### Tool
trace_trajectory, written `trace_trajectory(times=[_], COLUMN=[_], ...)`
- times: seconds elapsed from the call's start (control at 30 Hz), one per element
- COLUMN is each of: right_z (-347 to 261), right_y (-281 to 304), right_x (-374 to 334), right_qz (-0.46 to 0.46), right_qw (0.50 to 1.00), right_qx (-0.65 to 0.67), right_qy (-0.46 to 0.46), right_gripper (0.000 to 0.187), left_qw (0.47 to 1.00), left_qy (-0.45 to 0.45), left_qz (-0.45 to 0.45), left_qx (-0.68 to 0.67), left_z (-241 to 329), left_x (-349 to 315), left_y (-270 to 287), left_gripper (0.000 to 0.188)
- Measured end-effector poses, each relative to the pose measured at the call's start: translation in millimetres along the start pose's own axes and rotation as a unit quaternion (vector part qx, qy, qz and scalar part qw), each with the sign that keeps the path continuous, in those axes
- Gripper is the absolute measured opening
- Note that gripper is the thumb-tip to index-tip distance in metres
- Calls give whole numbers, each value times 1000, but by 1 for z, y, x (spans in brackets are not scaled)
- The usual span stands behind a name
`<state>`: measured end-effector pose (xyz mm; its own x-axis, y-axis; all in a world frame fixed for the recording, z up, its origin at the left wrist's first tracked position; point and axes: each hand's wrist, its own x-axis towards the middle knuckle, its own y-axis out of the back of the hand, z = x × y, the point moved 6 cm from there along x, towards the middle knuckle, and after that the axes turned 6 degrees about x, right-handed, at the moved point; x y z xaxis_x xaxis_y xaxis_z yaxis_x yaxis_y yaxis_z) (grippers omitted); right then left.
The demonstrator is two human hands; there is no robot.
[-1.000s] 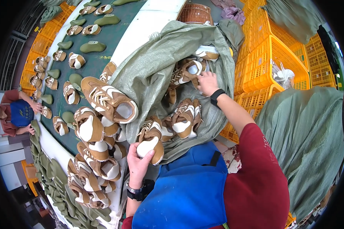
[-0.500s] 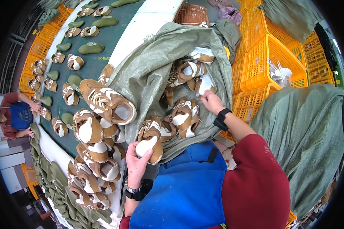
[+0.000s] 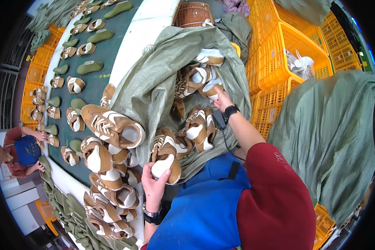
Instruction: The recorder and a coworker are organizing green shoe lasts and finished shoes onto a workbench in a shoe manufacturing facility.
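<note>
My left hand [image 3: 154,185] is closed round the heel of a brown and white sneaker upper [image 3: 166,156] with pale laces, at the near edge of a grey-green woven sack [image 3: 141,87]. Inside the sack's mouth, my right hand [image 3: 223,101] grips the heel end of another sneaker upper [image 3: 210,89]; some of its fingers are hidden. Between the hands sits a pair of sneaker uppers [image 3: 200,127], toes and heels crowded together. More uppers [image 3: 191,79] lie deeper in the sack, partly covered by one another.
Left of the sack, sneaker uppers [image 3: 108,179] are piled on the white table edge. Beyond runs a green belt [image 3: 106,54] with rows of uppers and green shoe lasts [image 3: 90,67]. A co-worker [image 3: 21,150] stands far left. Yellow crates [image 3: 271,62] and a draped sack [image 3: 325,137] stand right.
My right hand has shifted slightly left and up, and its fingers now close on an upper in the sack. The left hand keeps its upper. The whole view has shifted a little.
</note>
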<state>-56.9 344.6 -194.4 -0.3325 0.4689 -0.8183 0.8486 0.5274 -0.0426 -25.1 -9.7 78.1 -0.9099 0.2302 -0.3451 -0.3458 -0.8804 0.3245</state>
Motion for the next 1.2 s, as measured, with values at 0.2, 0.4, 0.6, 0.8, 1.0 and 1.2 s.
trace_trajectory(times=[0.2,0.4,0.6,0.8,1.0,1.2], right_z=[-11,9,-1,62,-24,-6], right_y=[-28,25,3,-72,-68,-22], right_x=[-86,-200,-224,-252,-106,-3], right_qz=[-233,-410,-486,-476,-230,-73], right_qw=[958,911,832,514,713,534], right_qx=[-149,7,-241,-496,-511,-754], right_qy=[77,-48,115,512,422,375], right_gripper=[33,20,26,19,17,20], left_qw=[999,1000,999,872,794,833], left_qy=[30,-4,-12,-214,-164,-147], left_qz=[-12,2,3,-116,-171,-161], left_qx=[-6,-1,46,425,560,509], left_z=[-7,-6,5,22,-44,-16], left_x=[-2,0,-5,1,6,0], left_y=[2,11,10,-40,-62,-51], left_gripper=[33,32,38,76,75,63])
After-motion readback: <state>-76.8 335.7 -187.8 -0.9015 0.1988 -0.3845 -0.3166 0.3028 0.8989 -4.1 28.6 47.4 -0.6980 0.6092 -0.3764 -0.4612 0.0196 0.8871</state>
